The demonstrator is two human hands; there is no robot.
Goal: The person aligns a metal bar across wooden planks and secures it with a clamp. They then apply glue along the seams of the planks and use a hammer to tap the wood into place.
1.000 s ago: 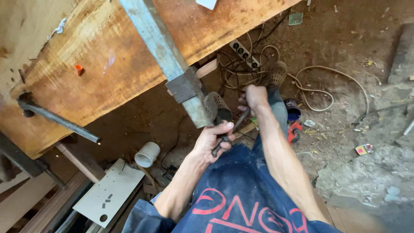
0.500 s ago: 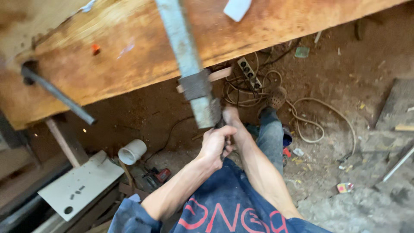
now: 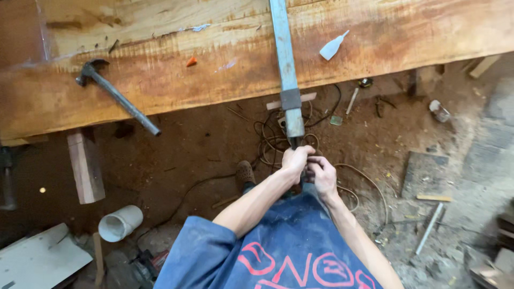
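Head view: thick wooden worktop [image 3: 160, 80] over a dirt floor [image 3: 214, 144] littered with cables and scraps. Hammer [image 3: 115, 95] and white glue bottle [image 3: 332, 47] lie on the worktop. Long grey clamp bar [image 3: 286, 69] crosses its edge; left hand [image 3: 295, 160] and right hand [image 3: 323, 174] both clenched on the bar's lower end. Versus 0.5 s ago: hands are further below the worktop edge, hammer and bottle now fully in view.

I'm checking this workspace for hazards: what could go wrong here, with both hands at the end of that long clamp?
Both hands, left hand and right hand, grip the long blue-grey metal bar clamp; a slip might pinch fingers. The steel hammer overhangs the thick wooden slab edge and could drop. Tangled cables near the feet might trip.
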